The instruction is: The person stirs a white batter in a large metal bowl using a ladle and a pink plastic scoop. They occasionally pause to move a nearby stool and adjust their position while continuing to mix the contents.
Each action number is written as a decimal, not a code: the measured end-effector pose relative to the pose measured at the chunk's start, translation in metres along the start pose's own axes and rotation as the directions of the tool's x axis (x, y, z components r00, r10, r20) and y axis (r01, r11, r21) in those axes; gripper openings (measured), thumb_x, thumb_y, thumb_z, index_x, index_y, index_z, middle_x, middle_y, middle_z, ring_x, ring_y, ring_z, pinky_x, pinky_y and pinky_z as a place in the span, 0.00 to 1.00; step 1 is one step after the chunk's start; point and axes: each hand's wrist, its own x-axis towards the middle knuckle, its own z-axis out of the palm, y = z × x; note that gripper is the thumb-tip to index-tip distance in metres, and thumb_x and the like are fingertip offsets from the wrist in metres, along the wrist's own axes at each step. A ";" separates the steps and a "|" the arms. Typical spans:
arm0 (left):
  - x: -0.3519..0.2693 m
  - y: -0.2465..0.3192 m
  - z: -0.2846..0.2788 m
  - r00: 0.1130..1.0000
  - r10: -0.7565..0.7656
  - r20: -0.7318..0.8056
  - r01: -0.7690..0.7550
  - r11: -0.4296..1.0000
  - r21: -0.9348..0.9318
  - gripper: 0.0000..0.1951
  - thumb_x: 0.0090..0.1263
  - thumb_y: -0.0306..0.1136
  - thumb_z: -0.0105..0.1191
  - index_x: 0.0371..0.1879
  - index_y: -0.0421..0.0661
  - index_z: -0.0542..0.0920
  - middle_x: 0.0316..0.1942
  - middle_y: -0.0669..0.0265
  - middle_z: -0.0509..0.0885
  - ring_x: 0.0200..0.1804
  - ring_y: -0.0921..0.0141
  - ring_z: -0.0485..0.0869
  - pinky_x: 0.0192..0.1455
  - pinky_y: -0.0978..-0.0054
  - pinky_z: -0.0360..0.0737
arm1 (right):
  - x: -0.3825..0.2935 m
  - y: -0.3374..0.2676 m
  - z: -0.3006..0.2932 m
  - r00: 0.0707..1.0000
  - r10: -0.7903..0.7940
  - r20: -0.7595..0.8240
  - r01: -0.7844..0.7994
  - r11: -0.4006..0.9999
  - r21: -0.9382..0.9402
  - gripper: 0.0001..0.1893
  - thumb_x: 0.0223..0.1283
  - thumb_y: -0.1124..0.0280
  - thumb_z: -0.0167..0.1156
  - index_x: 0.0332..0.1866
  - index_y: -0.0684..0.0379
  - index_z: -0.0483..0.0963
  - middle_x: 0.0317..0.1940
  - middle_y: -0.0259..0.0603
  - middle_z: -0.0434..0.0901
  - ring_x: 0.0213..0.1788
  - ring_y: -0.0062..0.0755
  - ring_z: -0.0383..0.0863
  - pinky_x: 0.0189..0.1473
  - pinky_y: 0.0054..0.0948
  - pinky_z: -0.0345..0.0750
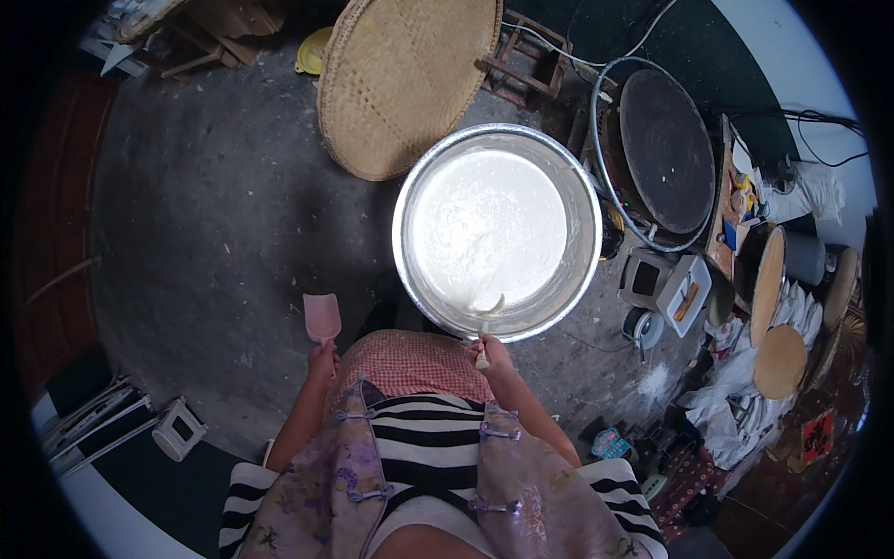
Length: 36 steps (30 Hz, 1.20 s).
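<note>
My left hand [323, 362] grips the handle of a pink scoop [323, 318], held out over the floor to the left of my apron. Its blade looks bare. In my right hand [493, 356] is the pale handle of a ladle [483, 327], at the near rim of a large metal pot [592, 286]. The ladle's curved end dips into thick white batter [489, 223] near the pot's front wall; part of the bowl is sunk under the surface. The pot stands on the floor right before me.
A round woven bamboo tray [405, 84] leans just beyond the pot, beside a wooden stool [527, 63]. To the right stand a round black griddle [667, 150] inside a metal ring, a white tray [683, 293] and several plastic bags [726, 412]. Grey concrete floor [209, 209] lies left.
</note>
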 end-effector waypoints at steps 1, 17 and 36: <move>0.000 0.001 0.000 1.000 0.001 -0.004 -0.001 1.000 0.017 0.11 0.61 0.41 0.48 0.25 0.47 0.71 0.13 0.70 0.69 0.11 0.78 0.68 0.11 0.82 0.62 | -0.003 -0.002 0.011 0.990 0.102 0.099 -0.110 0.990 0.084 0.08 0.59 0.70 0.44 0.25 0.57 0.64 0.15 0.32 0.64 0.13 0.20 0.61 0.16 0.21 0.63; -0.003 0.002 0.004 0.999 0.037 0.007 -0.038 0.998 0.049 0.11 0.61 0.42 0.47 0.27 0.46 0.71 0.14 0.70 0.70 0.11 0.78 0.67 0.11 0.81 0.62 | -0.107 -0.143 -0.023 0.784 -0.487 0.386 0.110 -0.502 -0.858 0.26 0.46 0.70 0.52 0.57 0.53 0.63 0.43 0.49 0.75 0.42 0.41 0.77 0.44 0.34 0.73; -0.025 -0.014 0.009 0.998 0.003 -0.067 -0.001 1.000 0.029 0.11 0.61 0.42 0.49 0.25 0.47 0.71 0.13 0.71 0.69 0.11 0.78 0.66 0.09 0.80 0.60 | 0.018 -0.067 0.076 0.887 -0.191 0.420 0.437 0.055 -0.898 0.23 0.50 0.76 0.53 0.55 0.62 0.63 0.21 0.38 0.72 0.19 0.26 0.71 0.23 0.25 0.71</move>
